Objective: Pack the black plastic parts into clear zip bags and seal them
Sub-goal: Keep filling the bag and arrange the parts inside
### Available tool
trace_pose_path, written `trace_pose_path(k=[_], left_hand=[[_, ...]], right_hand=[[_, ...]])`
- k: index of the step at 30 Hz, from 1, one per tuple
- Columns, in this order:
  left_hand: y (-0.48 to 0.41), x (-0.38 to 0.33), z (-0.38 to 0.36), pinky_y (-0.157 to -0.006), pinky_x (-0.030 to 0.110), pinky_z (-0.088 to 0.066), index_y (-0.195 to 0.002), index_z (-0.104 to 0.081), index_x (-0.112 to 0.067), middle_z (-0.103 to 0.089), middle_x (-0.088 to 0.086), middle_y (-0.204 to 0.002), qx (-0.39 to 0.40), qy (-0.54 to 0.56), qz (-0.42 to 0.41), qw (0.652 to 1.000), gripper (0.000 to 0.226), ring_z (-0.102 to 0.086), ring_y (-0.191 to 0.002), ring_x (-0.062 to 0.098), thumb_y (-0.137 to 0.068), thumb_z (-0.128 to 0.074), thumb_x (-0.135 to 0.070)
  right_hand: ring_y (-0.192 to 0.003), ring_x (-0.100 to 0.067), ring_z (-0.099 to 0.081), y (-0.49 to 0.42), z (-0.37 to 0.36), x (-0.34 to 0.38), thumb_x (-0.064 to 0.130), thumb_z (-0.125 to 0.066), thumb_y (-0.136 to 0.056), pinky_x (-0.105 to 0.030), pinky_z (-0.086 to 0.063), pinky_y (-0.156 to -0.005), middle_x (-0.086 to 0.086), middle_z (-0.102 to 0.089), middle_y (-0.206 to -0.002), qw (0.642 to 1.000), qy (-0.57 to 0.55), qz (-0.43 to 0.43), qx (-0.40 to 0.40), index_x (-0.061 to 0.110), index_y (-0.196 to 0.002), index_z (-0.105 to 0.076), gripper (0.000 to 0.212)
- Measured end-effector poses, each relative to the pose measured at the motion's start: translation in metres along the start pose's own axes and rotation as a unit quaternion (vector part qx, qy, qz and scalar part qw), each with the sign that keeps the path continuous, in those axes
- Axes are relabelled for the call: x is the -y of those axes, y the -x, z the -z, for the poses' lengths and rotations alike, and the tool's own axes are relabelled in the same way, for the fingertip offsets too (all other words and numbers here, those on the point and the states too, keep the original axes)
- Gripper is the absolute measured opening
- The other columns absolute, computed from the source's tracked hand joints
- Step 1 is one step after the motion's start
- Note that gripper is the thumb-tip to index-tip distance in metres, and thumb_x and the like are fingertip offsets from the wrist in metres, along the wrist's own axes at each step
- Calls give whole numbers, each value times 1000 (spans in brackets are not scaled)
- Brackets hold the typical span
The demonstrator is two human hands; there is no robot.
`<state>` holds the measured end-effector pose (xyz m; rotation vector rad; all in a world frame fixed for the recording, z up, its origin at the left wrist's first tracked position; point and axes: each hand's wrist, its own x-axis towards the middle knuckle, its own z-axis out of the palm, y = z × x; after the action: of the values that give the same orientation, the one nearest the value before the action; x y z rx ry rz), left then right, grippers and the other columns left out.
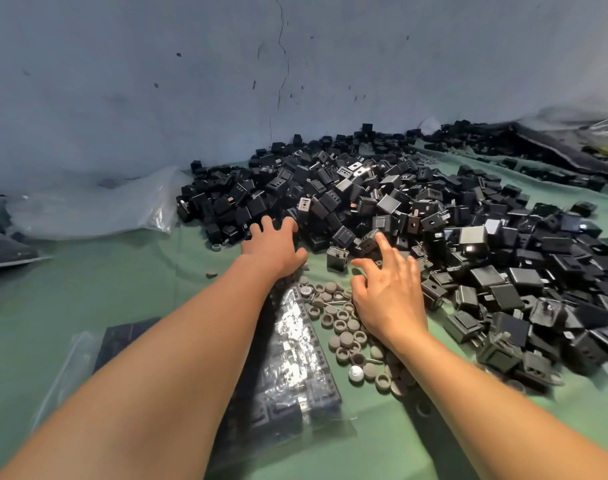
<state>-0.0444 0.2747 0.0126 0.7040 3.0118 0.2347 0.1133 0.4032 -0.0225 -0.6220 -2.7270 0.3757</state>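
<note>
1. A stained grey wall (pixel 191 81) backs a green cloth (pixel 122 289). On the cloth a big pile of black parts (pixel 347 195) slopes from the wall towards the person.
2. The left hand (pixel 274 247) is spread flat with its fingertips against the near edge of the pile, and it holds nothing. The right hand (pixel 389 292) is also open and empty. Its fingers are fanned, and the forefinger reaches towards the parts just past a lone upright part (pixel 336 259).
3. Grey caps (pixel 347 337) and a few screws lie right under the right hand and touch the pile's edge. A careless rake backwards would likely drag caps in with the parts and spoil the bag's contents.
4. A filled bag (pixel 295 358) lies under the left forearm. I cannot tell whether it is sealed. If it is open, a sweep of the arm could push it and spill the parts.
5. Many parts show metal prongs. When crammed in, these could snag or pierce thin plastic.
6. The empty bags (pixel 88 209) lie well away on the left. Carrying loose handfuls that far risks dropped parts.
7. Pulling from the foot of the slope may make parts higher up slide onto the caps.
</note>
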Motion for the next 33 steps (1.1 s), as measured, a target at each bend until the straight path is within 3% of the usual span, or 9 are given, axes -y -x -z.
trace_pose_path(k=[8, 14, 20, 25, 27, 30, 33], left_hand=[[-8, 28, -5, -85, 46, -47, -138, -39, -23, -36, 11, -133, -75, -33, -46, 996, 52, -32, -123, 34, -95, -49, -51], [-12, 32, -7, -102, 58, -39, -143, -30, -28, -32, 14, -147, -5, -2, -14, 1000, 55, -17, -140, 42, -96, -42, -55], [-6, 47, -3, -99, 49, -43, -138, -41, -34, -47, 7, -138, -53, -24, -54, 997, 55, -30, -133, 36, -92, -43, -65], [-5, 61, -5, -111, 54, -35, -140, -41, -33, -44, 7, -147, -42, 26, -84, 995, 56, -24, -143, 41, -93, -47, -62], [-4, 62, -7, -108, 56, -39, -142, -38, -33, -41, 7, -149, -33, 16, -81, 996, 56, -21, -145, 41, -95, -44, -62], [0, 62, -7, -102, 53, -44, -143, -38, -35, -42, 4, -147, -46, -8, -89, 995, 56, -31, -137, 36, -95, -42, -64], [3, 65, -6, -106, 53, -35, -142, -42, -37, -46, 4, -144, -67, -19, -82, 994, 56, -33, -133, 40, -93, -44, -64]], right_hand=[[-154, -23, -2, 0, 0, 2, 40, -30, -104, -37, 18, -117, 4, 9, -167, 1000, -1, 1, 4, 34, -137, -50, 39], [-154, -23, 0, 0, 2, 3, 39, -31, -104, -37, 19, -114, 5, 12, -167, 1000, -3, -6, 19, 34, -136, -50, 38], [-154, -22, -4, 0, 1, 2, 39, -36, -103, -36, 18, -115, 5, 6, -167, 1000, -7, -2, -1, 33, -133, -53, 35], [-154, -23, -2, -1, 0, 2, 38, -36, -102, -36, 19, -114, 7, 6, -167, 1000, -8, -5, 0, 34, -130, -54, 34], [-154, -22, -1, 0, -1, 2, 38, -36, -102, -36, 19, -114, 8, 6, -166, 1000, -9, -7, 1, 34, -130, -54, 34], [-154, -23, -3, 0, -1, 0, 38, -37, -101, -36, 18, -115, 8, 5, -166, 1000, -5, -6, -8, 34, -132, -53, 35], [-154, -24, -4, 0, -1, 2, 38, -37, -101, -37, 16, -116, 6, 4, -167, 1000, -4, -6, -10, 33, -138, -50, 39]])
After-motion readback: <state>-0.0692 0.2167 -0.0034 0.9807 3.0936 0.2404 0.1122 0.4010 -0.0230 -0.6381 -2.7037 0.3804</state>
